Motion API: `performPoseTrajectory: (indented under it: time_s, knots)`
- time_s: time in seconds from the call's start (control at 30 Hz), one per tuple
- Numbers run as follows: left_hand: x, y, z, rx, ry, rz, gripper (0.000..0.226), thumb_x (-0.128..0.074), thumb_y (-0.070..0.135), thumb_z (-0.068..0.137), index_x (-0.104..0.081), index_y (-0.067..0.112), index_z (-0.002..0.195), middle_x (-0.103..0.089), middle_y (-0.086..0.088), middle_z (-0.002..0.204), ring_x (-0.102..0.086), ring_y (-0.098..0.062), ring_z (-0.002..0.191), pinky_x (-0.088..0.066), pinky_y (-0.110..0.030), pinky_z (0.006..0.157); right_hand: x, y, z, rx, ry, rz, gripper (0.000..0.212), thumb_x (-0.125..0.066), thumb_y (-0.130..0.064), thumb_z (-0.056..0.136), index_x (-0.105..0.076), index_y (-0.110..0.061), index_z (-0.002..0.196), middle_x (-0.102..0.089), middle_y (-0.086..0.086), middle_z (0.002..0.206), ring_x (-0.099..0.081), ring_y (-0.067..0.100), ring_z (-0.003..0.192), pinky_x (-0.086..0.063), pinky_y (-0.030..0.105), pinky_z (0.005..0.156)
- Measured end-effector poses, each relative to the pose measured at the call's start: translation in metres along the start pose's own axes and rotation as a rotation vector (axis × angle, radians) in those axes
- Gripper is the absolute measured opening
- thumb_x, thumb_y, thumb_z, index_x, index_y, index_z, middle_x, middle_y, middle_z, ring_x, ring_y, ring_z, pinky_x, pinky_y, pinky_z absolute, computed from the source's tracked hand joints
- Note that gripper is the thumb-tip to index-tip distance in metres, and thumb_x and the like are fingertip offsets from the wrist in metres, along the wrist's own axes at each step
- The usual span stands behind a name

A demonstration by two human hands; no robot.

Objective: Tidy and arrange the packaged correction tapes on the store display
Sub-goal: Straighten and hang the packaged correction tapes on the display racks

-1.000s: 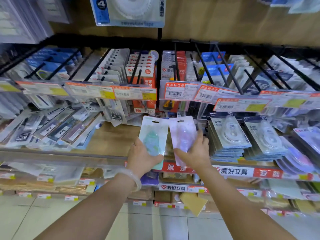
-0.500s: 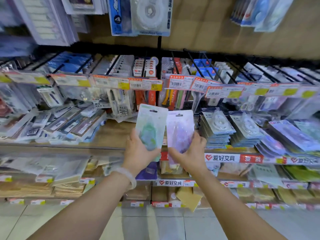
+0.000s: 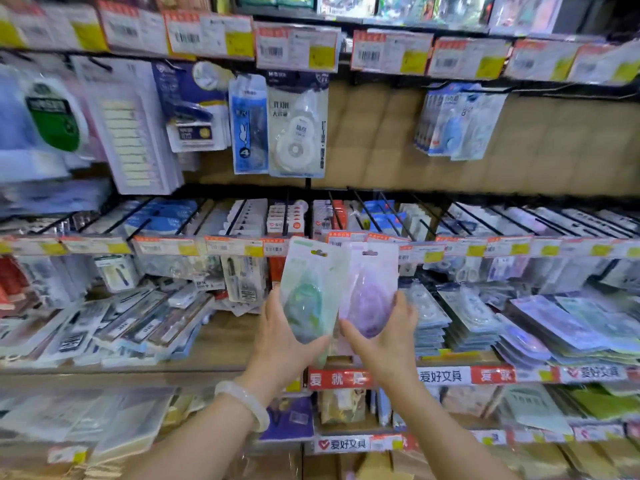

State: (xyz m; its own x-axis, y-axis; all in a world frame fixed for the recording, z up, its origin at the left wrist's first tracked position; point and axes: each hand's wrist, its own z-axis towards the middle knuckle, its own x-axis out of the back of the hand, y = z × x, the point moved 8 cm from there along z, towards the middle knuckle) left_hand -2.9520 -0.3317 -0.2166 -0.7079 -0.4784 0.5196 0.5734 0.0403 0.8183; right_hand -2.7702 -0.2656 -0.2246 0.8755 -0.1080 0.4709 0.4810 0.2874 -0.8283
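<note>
My left hand (image 3: 282, 344) curls thumb and fingers round the lower half of a pale green plastic-fronted correction tape pack (image 3: 308, 292), holding it upright. My right hand (image 3: 384, 337) grips a lilac plastic-fronted correction tape pack (image 3: 370, 289) the same way, thumb across its lower front. The two packs stand side by side, edges touching, raised in front of the row of price labels (image 3: 221, 245) on the black wire hooks. A pale translucent bangle (image 3: 244, 403) circles my left wrist. Just right of my hands, stacks of flat white correction tape packs (image 3: 464, 317) lie on the wooden shelf (image 3: 221, 344).
</note>
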Motion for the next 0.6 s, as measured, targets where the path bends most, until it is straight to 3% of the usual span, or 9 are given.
performPoseTrajectory:
  time_s: [0.07, 0.2, 0.33, 0.47, 0.6]
  knots:
    - [0.007, 0.015, 0.007, -0.031, 0.011, 0.009, 0.105, -0.083, 0.035, 0.063, -0.017, 0.022, 0.144, -0.033, 0.010, 0.128, -0.034, -0.009, 0.125, -0.028, -0.018, 0.098, 0.011, -0.015, 0.009, 0.024, 0.024, 0.006, 0.105, -0.080, -0.039, 0.067, -0.018, -0.008, 0.146, -0.026, 0.004, 0.135, -0.027, 0.018, 0.129, -0.020, 0.020, 0.105]
    - [0.022, 0.055, 0.033, -0.091, 0.046, -0.006, 0.110, -0.081, 0.043, 0.061, -0.015, 0.019, 0.146, -0.034, -0.001, 0.141, -0.031, -0.020, 0.134, -0.031, -0.039, 0.111, 0.038, -0.054, 0.035, 0.091, 0.087, 0.036, 0.103, -0.081, -0.037, 0.065, -0.022, -0.008, 0.144, -0.027, 0.004, 0.129, -0.029, 0.018, 0.125, -0.026, 0.023, 0.104]
    - [0.038, 0.098, 0.056, -0.126, 0.120, -0.002, 0.115, -0.080, 0.046, 0.063, -0.009, 0.018, 0.149, -0.027, -0.003, 0.147, -0.026, -0.022, 0.137, -0.027, -0.038, 0.113, 0.066, -0.091, 0.061, 0.153, 0.146, 0.090, 0.103, -0.075, -0.051, 0.057, -0.030, -0.007, 0.138, -0.034, 0.007, 0.129, -0.033, 0.019, 0.124, -0.031, 0.028, 0.104]
    - [0.053, 0.126, 0.069, -0.168, 0.198, -0.045, 0.110, -0.081, 0.045, 0.061, -0.015, 0.022, 0.146, -0.037, -0.002, 0.136, -0.038, -0.022, 0.128, -0.039, -0.041, 0.105, 0.078, -0.111, 0.086, 0.189, 0.142, 0.088, 0.098, -0.080, -0.033, 0.068, -0.024, -0.006, 0.143, -0.030, 0.010, 0.133, -0.031, 0.021, 0.127, -0.024, 0.019, 0.098]
    - [0.060, 0.138, 0.073, -0.184, 0.260, -0.078, 0.113, -0.082, 0.041, 0.062, -0.012, 0.022, 0.147, -0.034, -0.003, 0.138, -0.034, -0.021, 0.129, -0.036, -0.043, 0.107, 0.082, -0.128, 0.106, 0.232, 0.124, 0.071, 0.101, -0.080, -0.037, 0.069, -0.020, -0.007, 0.145, -0.028, 0.008, 0.133, -0.033, 0.019, 0.124, -0.024, 0.017, 0.097]
